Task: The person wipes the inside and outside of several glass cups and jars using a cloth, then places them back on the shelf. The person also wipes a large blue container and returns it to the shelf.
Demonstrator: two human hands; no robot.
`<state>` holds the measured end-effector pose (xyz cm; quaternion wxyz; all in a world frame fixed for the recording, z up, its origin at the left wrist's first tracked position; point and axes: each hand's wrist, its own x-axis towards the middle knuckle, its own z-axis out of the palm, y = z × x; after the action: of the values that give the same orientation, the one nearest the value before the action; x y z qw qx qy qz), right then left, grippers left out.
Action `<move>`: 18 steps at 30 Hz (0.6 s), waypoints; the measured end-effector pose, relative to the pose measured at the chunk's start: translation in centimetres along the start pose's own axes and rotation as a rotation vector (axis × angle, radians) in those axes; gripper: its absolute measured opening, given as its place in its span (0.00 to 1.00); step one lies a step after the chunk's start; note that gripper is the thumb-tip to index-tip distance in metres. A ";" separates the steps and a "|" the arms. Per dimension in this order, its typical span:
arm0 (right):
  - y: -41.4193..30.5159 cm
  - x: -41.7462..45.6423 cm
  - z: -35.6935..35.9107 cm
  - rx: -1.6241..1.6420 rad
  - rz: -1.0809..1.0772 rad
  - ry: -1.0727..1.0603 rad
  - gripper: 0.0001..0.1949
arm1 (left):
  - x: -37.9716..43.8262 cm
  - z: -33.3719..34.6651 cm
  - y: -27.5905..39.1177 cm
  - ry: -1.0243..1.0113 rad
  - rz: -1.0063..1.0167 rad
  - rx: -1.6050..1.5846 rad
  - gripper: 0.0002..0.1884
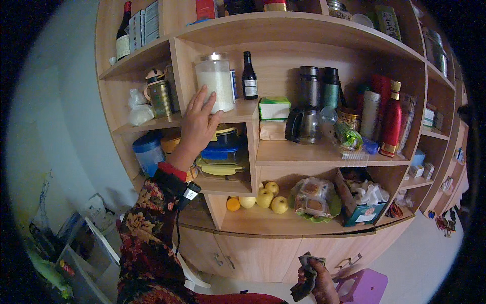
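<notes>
My left hand (201, 121) reaches up to a tall clear jar of white contents (216, 79), its spread fingers against the jar's lower front; I cannot tell if they press on it. The jar stands on a wooden shelf, beside a small dark bottle (250, 78). Low at the right, in front of the cabinet doors, my right hand (317, 279) is closed around a crumpled dark cloth (305, 277). Below the jar, stacked glass containers with blue and yellow lids (222, 155) sit in a compartment.
Thermoses (309, 85), a glass pot (310, 125) and a red bottle (392, 121) stand on the right shelf. Yellow fruit (264, 198), wrapped food (313, 197) and an open box (364, 214) are lower down. A purple stool (364, 287) is on the floor near my right hand.
</notes>
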<state>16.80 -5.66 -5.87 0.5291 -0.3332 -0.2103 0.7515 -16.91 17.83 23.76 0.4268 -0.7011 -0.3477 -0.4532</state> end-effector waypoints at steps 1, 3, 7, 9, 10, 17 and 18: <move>0.0 -0.1 0.1 -0.002 0.003 -0.005 0.14 | -0.1 0.1 -0.2 -0.013 -0.019 -0.018 0.24; 0.3 0.3 -0.6 0.061 0.046 -0.011 0.14 | -0.3 0.5 -0.5 -0.038 -0.063 -0.032 0.26; 0.7 0.2 -1.0 0.084 0.055 -0.009 0.14 | -0.3 0.4 -0.2 -0.077 -0.075 0.023 0.29; 0.6 0.1 -0.9 0.046 0.044 0.021 0.15 | -0.1 0.4 0.3 -0.102 -0.070 0.095 0.31; 0.6 0.0 -0.9 0.027 0.037 0.039 0.15 | -0.1 0.5 0.5 -0.114 -0.069 0.129 0.32; 1.1 0.1 -1.3 0.054 0.028 0.030 0.14 | 0.5 1.2 0.0 -0.223 -0.202 0.174 0.39; 1.1 0.1 -1.3 0.054 0.029 0.024 0.14 | 0.9 0.9 0.4 -0.254 -0.235 0.174 0.40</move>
<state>16.97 -6.05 -7.50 0.5292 -0.3308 -0.1789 0.7606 -15.96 18.61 24.29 0.3826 -0.6675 -0.5163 -0.3761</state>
